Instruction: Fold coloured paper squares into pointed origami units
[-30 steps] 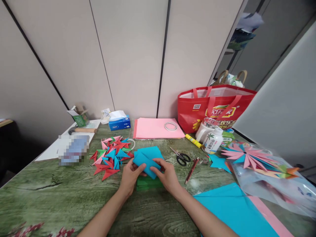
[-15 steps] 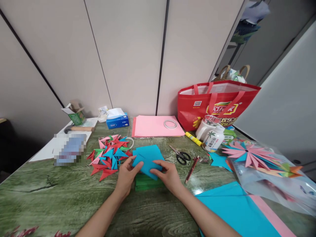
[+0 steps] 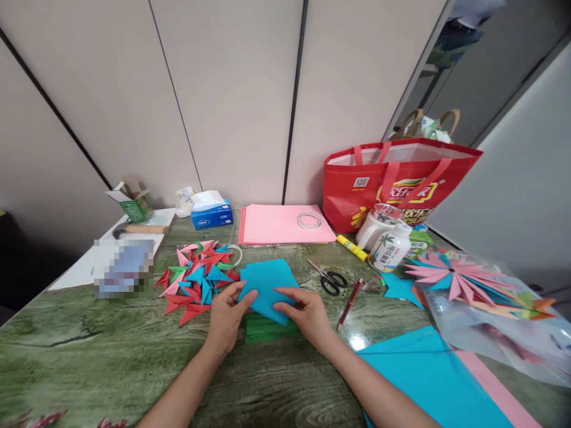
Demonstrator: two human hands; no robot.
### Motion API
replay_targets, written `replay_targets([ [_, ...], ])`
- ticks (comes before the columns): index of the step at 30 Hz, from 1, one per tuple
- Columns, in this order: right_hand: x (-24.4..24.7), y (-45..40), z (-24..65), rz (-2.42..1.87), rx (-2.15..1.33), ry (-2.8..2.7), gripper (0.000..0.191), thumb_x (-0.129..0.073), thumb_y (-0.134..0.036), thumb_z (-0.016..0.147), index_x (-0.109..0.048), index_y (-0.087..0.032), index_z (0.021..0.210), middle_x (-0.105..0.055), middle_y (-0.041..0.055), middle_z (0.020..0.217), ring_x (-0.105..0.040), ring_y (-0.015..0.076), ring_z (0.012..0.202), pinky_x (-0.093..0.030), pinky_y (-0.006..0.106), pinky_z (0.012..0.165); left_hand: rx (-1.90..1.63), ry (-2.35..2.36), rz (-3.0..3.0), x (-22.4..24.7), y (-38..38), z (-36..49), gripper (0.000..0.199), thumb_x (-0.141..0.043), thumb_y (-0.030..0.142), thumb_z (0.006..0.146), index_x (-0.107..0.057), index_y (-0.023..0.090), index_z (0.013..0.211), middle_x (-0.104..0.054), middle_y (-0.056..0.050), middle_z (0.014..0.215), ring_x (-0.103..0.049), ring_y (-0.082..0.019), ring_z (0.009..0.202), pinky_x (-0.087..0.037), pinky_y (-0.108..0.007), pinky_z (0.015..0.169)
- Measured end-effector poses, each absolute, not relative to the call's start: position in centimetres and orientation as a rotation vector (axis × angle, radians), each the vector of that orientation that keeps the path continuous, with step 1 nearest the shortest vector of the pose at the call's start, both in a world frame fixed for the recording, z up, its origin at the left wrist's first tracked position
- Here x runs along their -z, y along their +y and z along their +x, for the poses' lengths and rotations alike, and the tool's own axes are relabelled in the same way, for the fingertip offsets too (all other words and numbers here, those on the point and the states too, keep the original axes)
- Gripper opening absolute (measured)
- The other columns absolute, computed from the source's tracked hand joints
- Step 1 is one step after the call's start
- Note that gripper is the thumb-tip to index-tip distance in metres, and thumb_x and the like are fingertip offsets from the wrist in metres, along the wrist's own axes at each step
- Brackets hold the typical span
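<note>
A small piece of blue paper (image 3: 266, 300) is held up between my two hands, tilted over a stack. My left hand (image 3: 228, 309) pinches its left corner between thumb and fingers. On the opposite side, my right hand (image 3: 307, 312) grips the right edge the same way. Behind it lie more blue sheets (image 3: 272, 270), resting on a pile of green paper (image 3: 270, 333) that shows at the front. Just left of my left hand is a heap of folded paper pieces (image 3: 200, 276) in red, pink, blue and green.
Scissors (image 3: 329, 279) and a dark red pen (image 3: 350, 304) lie to the right. Large blue sheets (image 3: 437, 374) cover the front right. Pink paper (image 3: 279, 224), a tissue box (image 3: 212, 215), a glue stick (image 3: 352, 247), a white bottle (image 3: 390, 248) and a red bag (image 3: 348, 196) line the back.
The camera view has shifted slightly. Both hands keep their pinch on the blue paper, which looks a little flatter and more turned toward me.
</note>
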State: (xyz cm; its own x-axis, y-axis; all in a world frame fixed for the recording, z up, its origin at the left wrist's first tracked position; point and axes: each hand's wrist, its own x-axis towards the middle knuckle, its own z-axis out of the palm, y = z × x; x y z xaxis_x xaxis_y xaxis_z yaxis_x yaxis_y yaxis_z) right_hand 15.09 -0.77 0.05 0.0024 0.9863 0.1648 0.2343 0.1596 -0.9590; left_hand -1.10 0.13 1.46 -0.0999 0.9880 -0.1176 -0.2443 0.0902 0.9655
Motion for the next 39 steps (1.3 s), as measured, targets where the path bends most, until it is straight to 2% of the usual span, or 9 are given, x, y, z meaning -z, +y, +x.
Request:
replay_targets([
  [17, -0.07, -0.71, 15.06, -1.217, -0.982, -1.41, 0.025, -0.069, -0.03, 0.06, -0.071, -0.02, 0.082, -0.07, 0.0033, 0.077, -0.06, 0.019, 0.067, -0.046, 0.027, 0.059, -1.355, 1.191, 0.905, -1.06, 0.31, -1.21, 0.031, -0.075, 0.026, 0.05, -0.063, 0.013, 0.076, -0.067, -0.002, 0.068, -0.057, -0.014, 0.058, -0.047, -0.025, 0.054],
  [39, -0.14, -0.63, 15.14, -1.212, -1.009, -1.375, 0.021, -0.07, -0.028, 0.059, -0.071, -0.02, 0.079, -0.071, 0.0031, 0.076, -0.061, 0.0194, 0.067, -0.047, 0.027, 0.058, -1.376, 1.197, 0.89, -1.31, 0.19, -1.03, 0.029, -0.076, 0.024, 0.049, -0.064, 0.012, 0.073, -0.068, -0.002, 0.066, -0.057, -0.014, 0.056, -0.047, -0.024, 0.053],
])
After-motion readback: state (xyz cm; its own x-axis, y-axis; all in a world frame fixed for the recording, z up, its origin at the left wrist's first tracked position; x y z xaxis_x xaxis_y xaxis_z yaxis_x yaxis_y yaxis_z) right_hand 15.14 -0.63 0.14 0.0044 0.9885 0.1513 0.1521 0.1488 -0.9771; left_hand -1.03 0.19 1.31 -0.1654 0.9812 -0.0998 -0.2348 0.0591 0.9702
